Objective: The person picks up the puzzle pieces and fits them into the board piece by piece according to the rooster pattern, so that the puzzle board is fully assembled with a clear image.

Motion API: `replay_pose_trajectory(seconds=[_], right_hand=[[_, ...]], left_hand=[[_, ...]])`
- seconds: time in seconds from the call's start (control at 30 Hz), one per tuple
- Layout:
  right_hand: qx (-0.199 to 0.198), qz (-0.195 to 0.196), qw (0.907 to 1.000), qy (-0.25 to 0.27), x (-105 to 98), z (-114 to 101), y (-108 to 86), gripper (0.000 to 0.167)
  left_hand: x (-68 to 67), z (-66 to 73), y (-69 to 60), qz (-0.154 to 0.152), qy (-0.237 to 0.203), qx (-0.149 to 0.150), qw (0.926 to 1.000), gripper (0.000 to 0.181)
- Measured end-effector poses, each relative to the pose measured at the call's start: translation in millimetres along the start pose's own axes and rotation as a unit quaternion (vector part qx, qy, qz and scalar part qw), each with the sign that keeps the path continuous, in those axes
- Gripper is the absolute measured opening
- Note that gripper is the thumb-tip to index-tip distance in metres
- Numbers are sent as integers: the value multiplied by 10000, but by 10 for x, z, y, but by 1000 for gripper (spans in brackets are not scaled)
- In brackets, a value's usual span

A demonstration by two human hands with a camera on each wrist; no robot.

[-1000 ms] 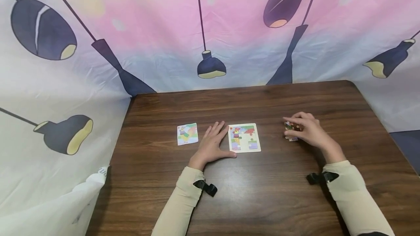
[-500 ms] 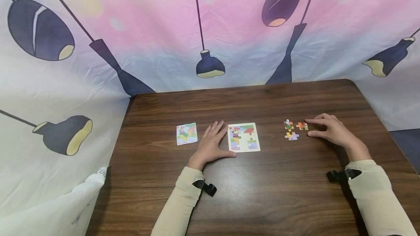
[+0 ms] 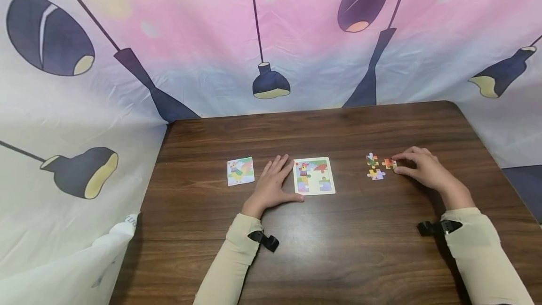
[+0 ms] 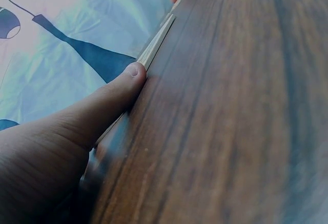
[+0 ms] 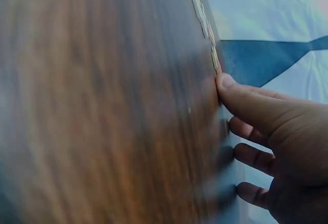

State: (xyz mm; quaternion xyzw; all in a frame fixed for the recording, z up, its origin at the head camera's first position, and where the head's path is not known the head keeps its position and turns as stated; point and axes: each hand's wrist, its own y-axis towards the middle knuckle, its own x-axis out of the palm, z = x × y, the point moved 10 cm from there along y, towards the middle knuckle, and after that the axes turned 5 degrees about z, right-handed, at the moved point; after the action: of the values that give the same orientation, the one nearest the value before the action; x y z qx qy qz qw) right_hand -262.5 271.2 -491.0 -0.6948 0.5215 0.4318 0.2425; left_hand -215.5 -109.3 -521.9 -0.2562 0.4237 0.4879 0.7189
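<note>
A square jigsaw puzzle board (image 3: 314,180) with a rooster picture lies mid-table, its pale base bare in the centre and lower middle. My left hand (image 3: 272,187) lies with fingers spread along its left side, thumb at the lower left corner. In the left wrist view the thumb (image 4: 115,96) touches the board's edge. My right hand (image 3: 425,168) pinches the right end of an orange-red puzzle piece (image 3: 387,164) between thumb and index finger. Beside that piece lie a green-and-blue puzzle piece (image 3: 371,159) and a yellow-and-purple pair of shapes, perhaps joined puzzle pieces (image 3: 376,174).
A small picture card (image 3: 240,171) showing a rooster lies left of my left hand. The brown wooden table (image 3: 330,258) meets a printed cloth backdrop (image 3: 203,51) along its back and left. Black straps with small cameras sit on both wrists.
My right hand has drawn back to the right from over the loose puzzle pieces, uncovering them, then closed slightly leftward on the orange-red one. The left hand stays at the board.
</note>
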Motion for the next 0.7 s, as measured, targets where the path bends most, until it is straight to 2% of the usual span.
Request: replay_pose_trajectory(seconds=[0.17,0.3,0.5,0.7], right_hand=[[-132,112,9998,-91,14,-95,-6,35],[-136,343,9993,106,24,-209,6,32],[-614,533,9962,311,163,-637,87,27],[-993,253,9940,381,483,-1056,225,28]], left_hand=[[-12,1,10,-25,4,-1,10000,115],[-4,-3,11,-44,60,20,10000,115],[1,-6,14,-52,61,19,10000,115],[-15,11,3,-54,45,-14,10000,115]])
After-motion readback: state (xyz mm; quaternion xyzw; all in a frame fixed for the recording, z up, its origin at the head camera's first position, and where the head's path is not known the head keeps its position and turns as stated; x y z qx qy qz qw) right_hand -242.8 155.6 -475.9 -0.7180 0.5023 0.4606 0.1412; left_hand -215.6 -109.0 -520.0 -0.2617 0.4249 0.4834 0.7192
